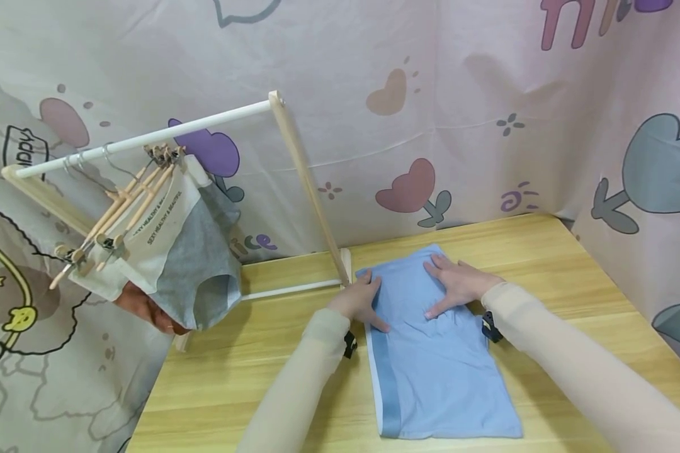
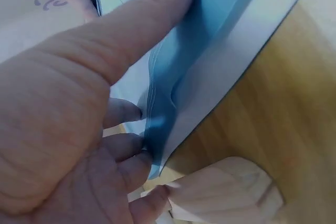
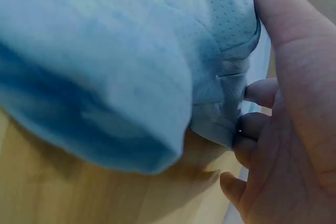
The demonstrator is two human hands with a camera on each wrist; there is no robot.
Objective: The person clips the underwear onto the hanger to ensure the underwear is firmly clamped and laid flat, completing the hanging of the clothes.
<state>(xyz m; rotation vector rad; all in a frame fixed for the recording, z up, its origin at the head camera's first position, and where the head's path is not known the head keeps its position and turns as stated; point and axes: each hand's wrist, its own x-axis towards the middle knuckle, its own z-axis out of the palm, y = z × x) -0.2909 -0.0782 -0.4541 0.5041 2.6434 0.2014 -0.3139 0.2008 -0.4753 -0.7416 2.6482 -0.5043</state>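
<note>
Head view; hands (image 1: 359,301) (image 1: 461,281) on creased cloth (image 1: 447,377)

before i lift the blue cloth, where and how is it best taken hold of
I'd pinch the darker band along the left edge of the blue cloth, coming from the left, thumb above and fingers beneath. The cloth lies spread on the table; that band is a long, straight strip, which should give an even hold. The left hand is closest.
</note>
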